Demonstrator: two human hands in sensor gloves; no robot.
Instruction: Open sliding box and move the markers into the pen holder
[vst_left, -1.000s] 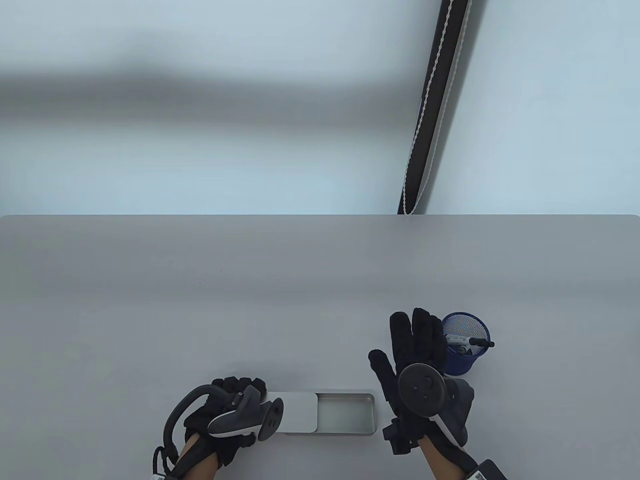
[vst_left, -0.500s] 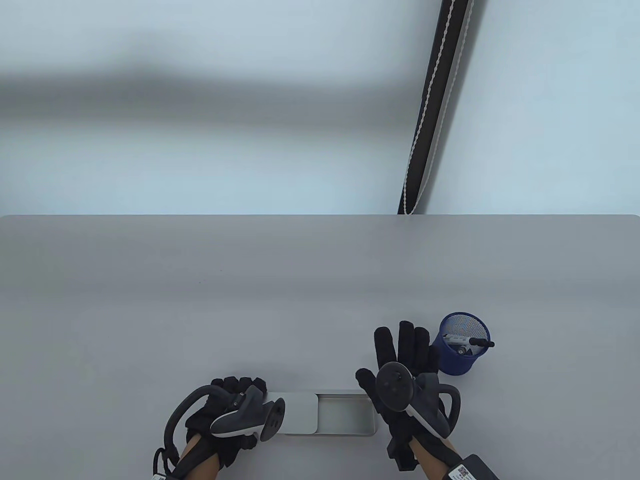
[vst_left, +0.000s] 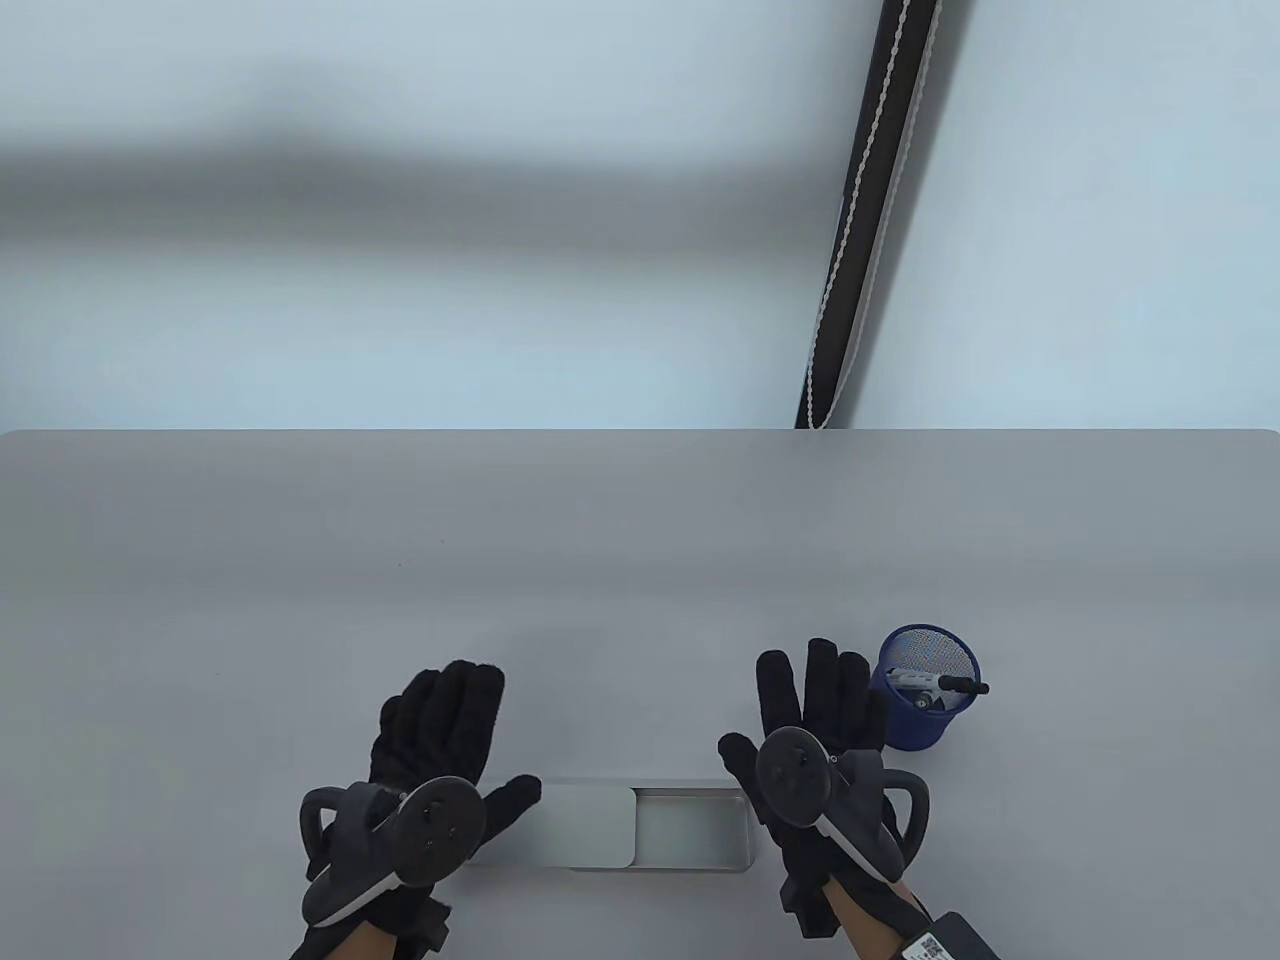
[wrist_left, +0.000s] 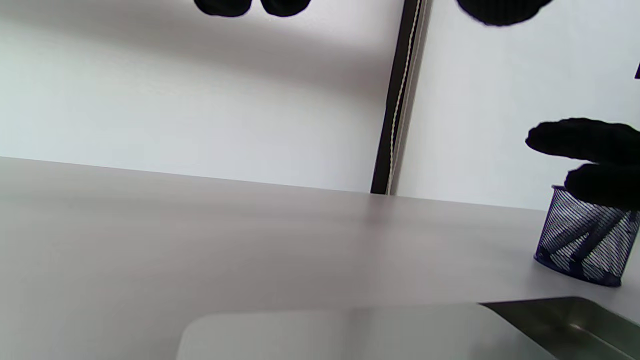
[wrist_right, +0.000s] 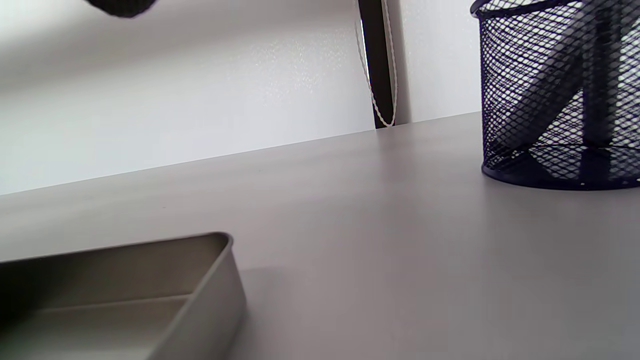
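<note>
The metal sliding box (vst_left: 690, 830) lies near the table's front edge with its lid (vst_left: 590, 825) slid to the left; the uncovered part of the tray (wrist_right: 150, 295) holds nothing that I can see. The blue mesh pen holder (vst_left: 925, 690) stands to the right with markers (vst_left: 940, 685) in it, one black end sticking over the rim. My left hand (vst_left: 470, 740) hovers open over the box's left end, thumb beside the lid. My right hand (vst_left: 775, 700) is open with straight fingers, between box and holder, holding nothing.
The grey table (vst_left: 600, 560) stretches back to a pale wall. A dark pole with a white cord (vst_left: 860, 220) runs up behind the table's far edge. In the left wrist view the holder (wrist_left: 580, 245) stands behind the lid (wrist_left: 350, 332).
My left hand let go of the box's left end, opened and spread its fingers. My right hand drew back from the pen holder toward the box's right end. The box stayed put.
</note>
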